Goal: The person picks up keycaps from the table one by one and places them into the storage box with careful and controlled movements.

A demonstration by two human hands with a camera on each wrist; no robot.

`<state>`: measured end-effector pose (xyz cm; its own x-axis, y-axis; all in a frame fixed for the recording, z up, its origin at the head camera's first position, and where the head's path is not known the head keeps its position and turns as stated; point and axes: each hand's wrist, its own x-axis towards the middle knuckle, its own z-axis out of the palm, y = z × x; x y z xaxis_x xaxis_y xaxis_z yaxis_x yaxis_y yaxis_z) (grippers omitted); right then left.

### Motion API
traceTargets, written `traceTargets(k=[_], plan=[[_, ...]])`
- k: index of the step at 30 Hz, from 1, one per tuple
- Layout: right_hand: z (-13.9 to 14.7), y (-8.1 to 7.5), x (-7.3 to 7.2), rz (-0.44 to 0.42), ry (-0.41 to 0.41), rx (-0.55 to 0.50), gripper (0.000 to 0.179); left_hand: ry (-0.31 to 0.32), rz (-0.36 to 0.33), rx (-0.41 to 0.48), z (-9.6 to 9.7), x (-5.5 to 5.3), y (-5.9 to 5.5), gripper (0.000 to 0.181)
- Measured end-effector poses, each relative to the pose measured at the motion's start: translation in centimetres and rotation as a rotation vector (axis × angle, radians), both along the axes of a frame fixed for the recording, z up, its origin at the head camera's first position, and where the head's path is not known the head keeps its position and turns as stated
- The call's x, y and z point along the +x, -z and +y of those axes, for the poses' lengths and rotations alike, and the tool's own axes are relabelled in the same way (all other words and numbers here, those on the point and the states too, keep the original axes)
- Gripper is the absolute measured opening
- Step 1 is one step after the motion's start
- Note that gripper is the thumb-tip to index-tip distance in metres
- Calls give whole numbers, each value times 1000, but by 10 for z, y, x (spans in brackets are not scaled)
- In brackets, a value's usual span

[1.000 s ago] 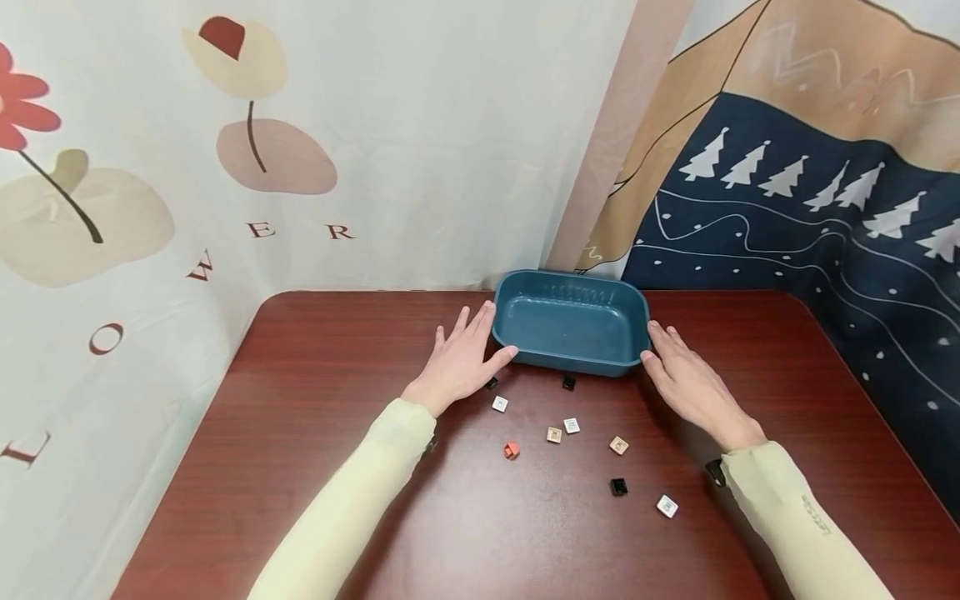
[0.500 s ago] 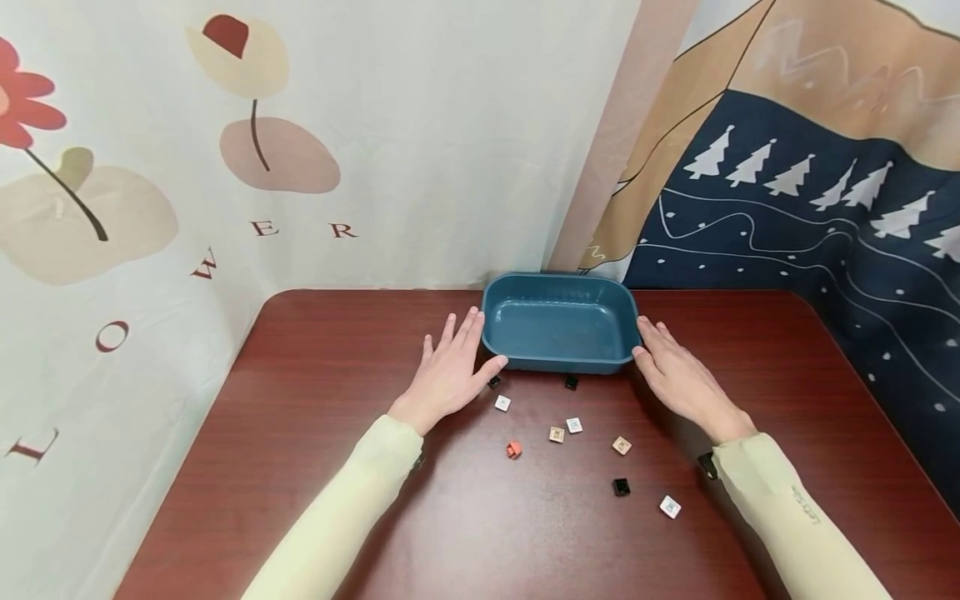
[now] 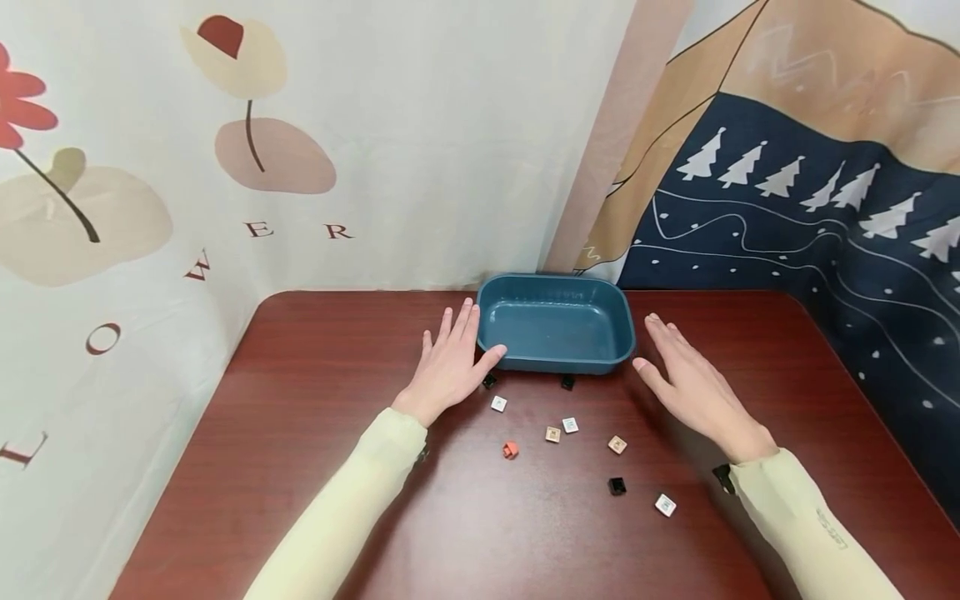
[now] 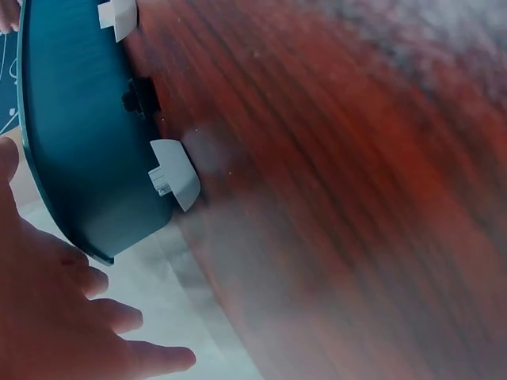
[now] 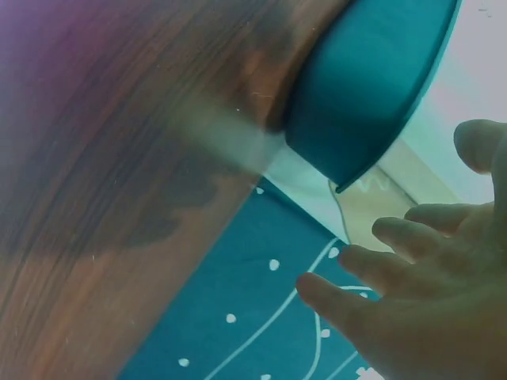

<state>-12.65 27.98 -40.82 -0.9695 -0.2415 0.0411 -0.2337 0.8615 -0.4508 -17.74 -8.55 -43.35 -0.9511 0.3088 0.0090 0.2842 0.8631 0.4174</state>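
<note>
A blue plastic basin (image 3: 555,363) stands at the back edge of the table. My left hand (image 3: 446,367) lies along its left side, fingers straight and the thumb at its front left corner. A small gap separates my right hand (image 3: 697,387) from the basin's right side; its fingers are extended and hold nothing. In front of the basin lie several small keycaps: an orange one (image 3: 511,450), a tan one (image 3: 552,434), a white one (image 3: 498,403) and a black one (image 3: 617,486) among them. The left wrist view shows a white keycap (image 4: 181,174) close to the basin's wall.
The reddish-brown wooden table (image 3: 315,417) spreads around the basin and keycaps. Behind it hangs a white curtain (image 3: 420,150) with flower prints. A dark blue cloth (image 3: 780,225) with tree prints hangs at the right.
The basin has slid to the left between both hands. My right hand has since come off its right side and moved slightly right; the left hand stays beside it.
</note>
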Motion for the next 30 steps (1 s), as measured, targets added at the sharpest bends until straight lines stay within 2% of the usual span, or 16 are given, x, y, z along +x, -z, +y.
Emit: traceTargets(k=[4, 10, 13, 16, 19, 22, 26, 30], plan=[[-1, -3, 9, 49, -24, 8, 76, -5, -8, -6, 0, -2, 2, 91], [-5, -5, 21, 187, -96, 21, 74, -7, -5, -7, 1, -2, 3, 90], [-8, -4, 24, 277, -175, 30, 74, -9, -4, -14, 1, -2, 3, 90], [-13, -1, 26, 351, -287, 47, 69, -10, -4, -22, 2, -2, 3, 89], [-20, 3, 26, 347, -397, 62, 60, -10, -4, -27, 2, -2, 3, 89], [-29, 7, 23, 291, -468, 75, 53, -7, 0, -36, 2, -2, 2, 90], [-40, 14, 16, 239, -523, 84, 49, -3, 4, -44, 2, -2, 2, 91], [-50, 19, 11, 234, -550, 107, 48, -7, 7, -39, 2, -2, 3, 90]])
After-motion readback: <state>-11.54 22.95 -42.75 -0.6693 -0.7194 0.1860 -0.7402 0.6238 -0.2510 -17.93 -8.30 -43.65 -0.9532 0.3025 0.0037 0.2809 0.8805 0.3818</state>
